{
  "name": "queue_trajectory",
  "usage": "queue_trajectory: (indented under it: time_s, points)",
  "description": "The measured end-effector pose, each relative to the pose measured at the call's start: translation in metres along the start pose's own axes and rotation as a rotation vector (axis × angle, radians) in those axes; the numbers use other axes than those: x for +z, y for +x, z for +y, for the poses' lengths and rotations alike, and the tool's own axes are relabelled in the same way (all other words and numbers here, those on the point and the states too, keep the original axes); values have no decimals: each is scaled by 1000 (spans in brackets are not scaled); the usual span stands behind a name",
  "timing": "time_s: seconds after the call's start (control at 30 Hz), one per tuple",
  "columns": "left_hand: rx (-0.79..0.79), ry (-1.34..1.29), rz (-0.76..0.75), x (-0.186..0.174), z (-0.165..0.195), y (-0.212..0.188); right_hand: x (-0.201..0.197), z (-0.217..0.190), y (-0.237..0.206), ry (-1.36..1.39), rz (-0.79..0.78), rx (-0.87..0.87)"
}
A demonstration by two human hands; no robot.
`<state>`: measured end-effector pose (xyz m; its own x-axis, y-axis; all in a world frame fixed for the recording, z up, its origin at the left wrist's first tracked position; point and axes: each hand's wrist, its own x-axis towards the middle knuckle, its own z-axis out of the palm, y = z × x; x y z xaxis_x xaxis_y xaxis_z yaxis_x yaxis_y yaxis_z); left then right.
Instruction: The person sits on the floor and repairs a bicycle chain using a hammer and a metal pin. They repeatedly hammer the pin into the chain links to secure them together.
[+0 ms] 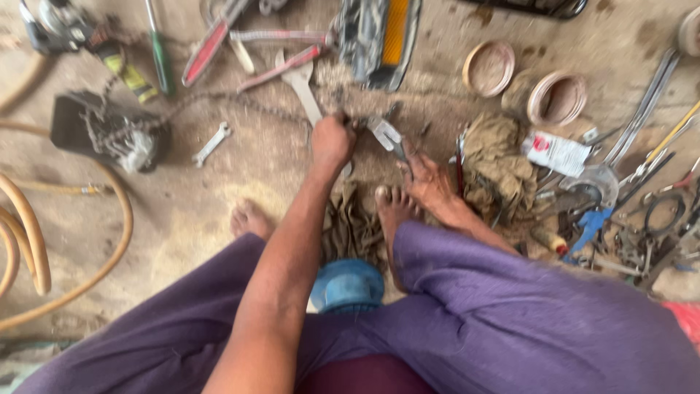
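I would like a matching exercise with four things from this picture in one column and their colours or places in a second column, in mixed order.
Things:
1. small spanner
2. stool
3. two round rings
4. hose

Descriptions:
A. blue, between the person's legs
B. yellowish, curving at the left edge
C. silver, lying alone on the floor, left of the left hand
D. pinkish, at the top, right of centre

Pairs: 1-C, 2-A, 3-D, 4-B
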<state>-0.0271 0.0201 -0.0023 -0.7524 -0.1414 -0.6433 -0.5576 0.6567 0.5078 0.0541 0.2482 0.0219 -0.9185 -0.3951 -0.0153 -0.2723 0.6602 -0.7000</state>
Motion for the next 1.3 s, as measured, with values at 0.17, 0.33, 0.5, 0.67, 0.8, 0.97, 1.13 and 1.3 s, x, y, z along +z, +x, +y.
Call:
queue_trajectory:
  time_s: [0.17, 0.33, 0.5, 0.67, 0.8, 0.97, 1.13, 1.3]
  points:
    - [-52, -51, -19, -3, 3, 0, -3, 10, 7, 256, -175, 795]
    - [67, -67, 105, -4, 0, -3, -22, 34, -10, 649, 158, 978]
    - [167, 134, 88, -3, -2, -11, -38, 65, -20, -52, 253, 602]
    - [99, 247, 79, -10, -13, -11, -37, 79, -13, -138, 277, 483]
    - [51, 241, 349, -39, -26, 16, -39, 84, -15, -505, 296, 320]
    - [-99, 187, 431, -63, -18, 41, -42, 92, -40, -631, 219, 302]
    - [-180, 148, 364, -42, -2, 25, -49, 114, -42, -176, 310, 540]
    - [-218, 171, 205, -33, 4, 14, -57, 113, -21, -218, 385, 386]
